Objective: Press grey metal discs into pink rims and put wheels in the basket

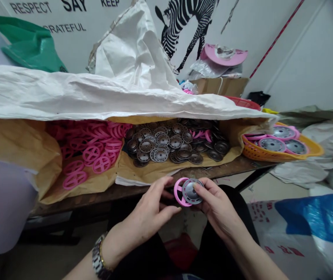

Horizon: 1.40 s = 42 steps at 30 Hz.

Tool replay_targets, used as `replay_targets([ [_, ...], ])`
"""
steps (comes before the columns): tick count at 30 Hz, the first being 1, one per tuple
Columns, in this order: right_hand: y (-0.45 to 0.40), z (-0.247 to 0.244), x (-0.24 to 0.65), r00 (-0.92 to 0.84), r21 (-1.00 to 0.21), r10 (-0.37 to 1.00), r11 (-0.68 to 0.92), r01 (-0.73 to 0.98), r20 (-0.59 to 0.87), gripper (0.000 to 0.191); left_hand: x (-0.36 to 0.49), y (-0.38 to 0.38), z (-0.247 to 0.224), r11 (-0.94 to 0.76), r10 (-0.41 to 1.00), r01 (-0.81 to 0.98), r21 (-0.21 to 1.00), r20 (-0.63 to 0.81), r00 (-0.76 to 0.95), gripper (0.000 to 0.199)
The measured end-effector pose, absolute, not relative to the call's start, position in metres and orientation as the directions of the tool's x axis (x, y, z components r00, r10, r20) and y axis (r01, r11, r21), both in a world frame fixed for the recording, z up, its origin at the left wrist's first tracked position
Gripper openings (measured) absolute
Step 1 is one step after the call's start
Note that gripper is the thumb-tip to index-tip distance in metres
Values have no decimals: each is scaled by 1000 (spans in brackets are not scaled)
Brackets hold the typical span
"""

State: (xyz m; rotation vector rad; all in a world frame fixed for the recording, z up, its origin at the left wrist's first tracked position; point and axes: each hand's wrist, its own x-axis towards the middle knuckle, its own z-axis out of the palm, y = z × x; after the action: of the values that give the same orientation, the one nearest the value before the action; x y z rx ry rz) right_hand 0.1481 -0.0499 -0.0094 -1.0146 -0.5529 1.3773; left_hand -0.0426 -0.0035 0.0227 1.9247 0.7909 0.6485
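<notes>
My right hand (pixel 217 204) pinches a grey slotted plastic disc (pixel 192 190), its thumb on the disc's face. Behind that disc, and shifted to the left, is a pink spoked wheel (pixel 178 196), held in the same grip. My left hand (pixel 151 208), with a metal watch at the wrist, is just left of the pink wheel, its thumb and fingers apart. Beyond my hands lies a brown-lined sack, holding a heap of pink spoked wheels (pixel 92 153) on its left and a heap of grey discs (pixel 160 144) towards its right.
The sack's white upper edge (pixel 96 97) spans the back of the table. An orange basket (pixel 271 153) with pink-and-grey wheels stands at its right end. A cardboard box (pixel 230 86) is behind. Bags (pixel 289 229) lie on the floor at right.
</notes>
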Motion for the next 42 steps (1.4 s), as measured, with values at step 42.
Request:
replay_targets([
  [42,-65,-26,174,143,-995,989,-52,84,-40,11,22,-17,-40,-37,861,170,985,-55,505,37],
])
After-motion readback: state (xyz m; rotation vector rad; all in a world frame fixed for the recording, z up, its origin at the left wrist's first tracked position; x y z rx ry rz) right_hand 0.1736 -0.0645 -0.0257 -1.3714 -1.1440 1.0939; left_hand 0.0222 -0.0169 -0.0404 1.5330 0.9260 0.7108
